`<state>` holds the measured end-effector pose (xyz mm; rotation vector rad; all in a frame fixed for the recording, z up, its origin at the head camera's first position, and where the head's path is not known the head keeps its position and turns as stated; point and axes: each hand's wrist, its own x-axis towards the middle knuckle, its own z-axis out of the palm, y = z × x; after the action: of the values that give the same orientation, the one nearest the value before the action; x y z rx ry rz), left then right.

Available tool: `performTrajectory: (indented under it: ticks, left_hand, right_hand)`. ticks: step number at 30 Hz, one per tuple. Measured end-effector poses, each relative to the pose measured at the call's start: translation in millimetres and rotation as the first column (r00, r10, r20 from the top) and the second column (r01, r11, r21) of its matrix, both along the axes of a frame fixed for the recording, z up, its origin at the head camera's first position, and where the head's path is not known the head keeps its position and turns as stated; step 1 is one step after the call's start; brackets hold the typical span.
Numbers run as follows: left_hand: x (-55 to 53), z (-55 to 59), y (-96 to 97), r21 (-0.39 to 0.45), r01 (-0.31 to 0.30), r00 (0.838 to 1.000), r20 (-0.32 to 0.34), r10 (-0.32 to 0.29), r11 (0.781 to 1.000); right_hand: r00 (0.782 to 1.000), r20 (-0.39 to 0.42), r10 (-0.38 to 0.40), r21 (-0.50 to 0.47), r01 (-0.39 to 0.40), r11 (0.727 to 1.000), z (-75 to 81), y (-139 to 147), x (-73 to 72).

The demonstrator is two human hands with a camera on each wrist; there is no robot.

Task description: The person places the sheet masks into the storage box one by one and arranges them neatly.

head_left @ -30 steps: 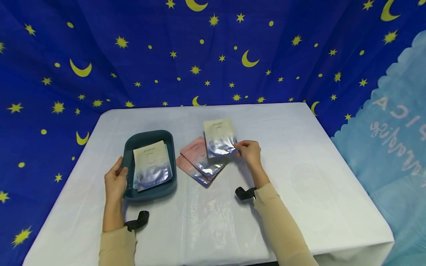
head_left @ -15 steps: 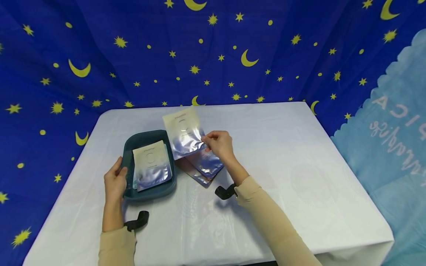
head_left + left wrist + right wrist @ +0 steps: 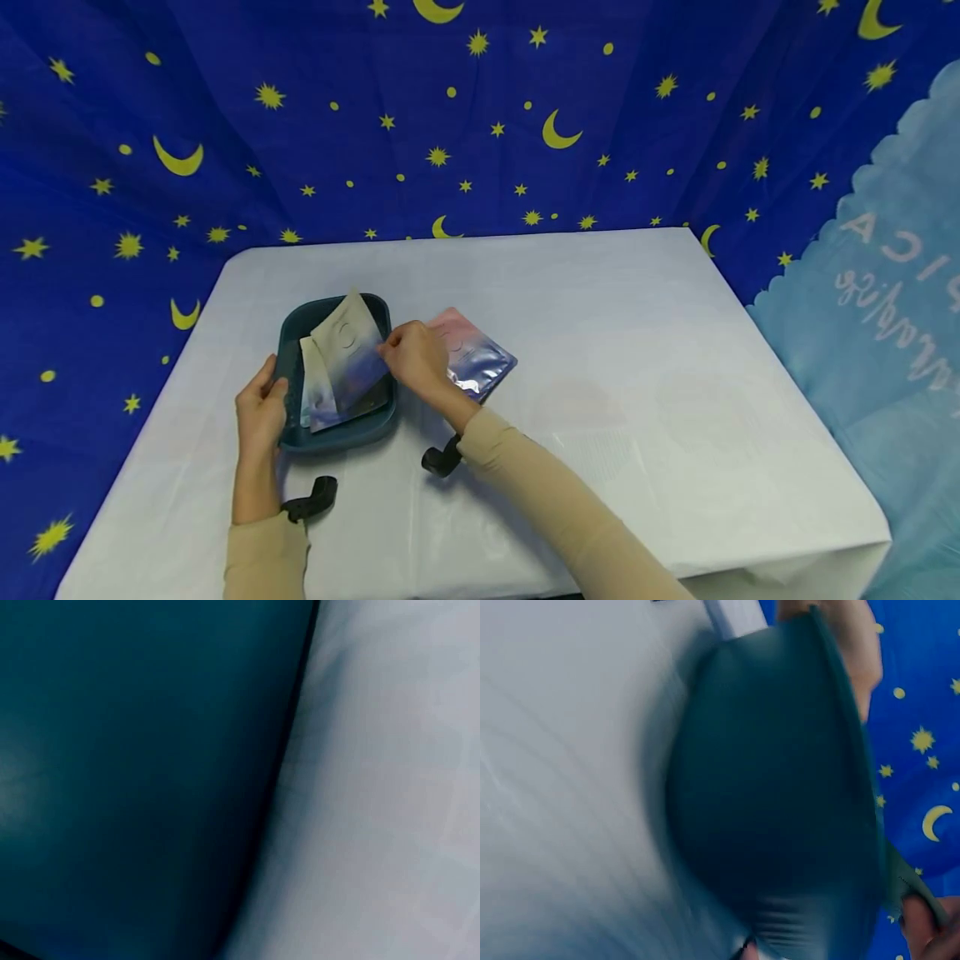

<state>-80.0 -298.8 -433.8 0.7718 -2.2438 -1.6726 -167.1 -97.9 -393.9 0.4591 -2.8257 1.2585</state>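
Note:
A dark teal plastic tray stands on the left of the table. My left hand grips its left rim, thumb over the edge. With thumb and fingertips my right hand pinches the right edge of a cream-to-blue sheet mask packet, tilted over the tray. Beneath it lies another cream-and-blue packet, partly covered. Just right of the tray, a pink-to-blue packet lies on the table, partly behind my right hand. The tray's teal wall fills much of the left wrist view.
A white cloth covers the table. Behind it hangs a dark blue curtain with yellow moons and stars; a light blue cloth hangs at the right. Black wrist cameras sit on both wrists.
My right hand has carried the cream-and-blue packet leftward from above the pink packets to over the tray. The left hand and tray have stayed in place.

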Motion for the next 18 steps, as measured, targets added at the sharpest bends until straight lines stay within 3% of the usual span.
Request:
performTrajectory:
  ticks: [3, 9, 18]
  left_hand:
    - [0.0, -0.6, 0.8, -0.008, 0.005, 1.000, -0.008, -0.006, 1.000]
    - [0.7, -0.1, 1.5, -0.001, 0.006, 1.000, -0.015, -0.006, 1.000]
    - [0.3, 1.7, 1.8, 0.009, 0.002, 1.000, -0.016, -0.002, 1.000]
  right_hand:
    - [0.999, -0.034, 0.003, 0.072, 0.000, 0.997, -2.0, -5.1, 3.5]
    - [0.998, -0.027, 0.054, 0.114, -0.050, 0.992, -2.2, -4.9, 5.9]
    - [0.998, 0.030, 0.052, 0.024, -0.053, 0.998, 2.5, 9.6, -0.7]
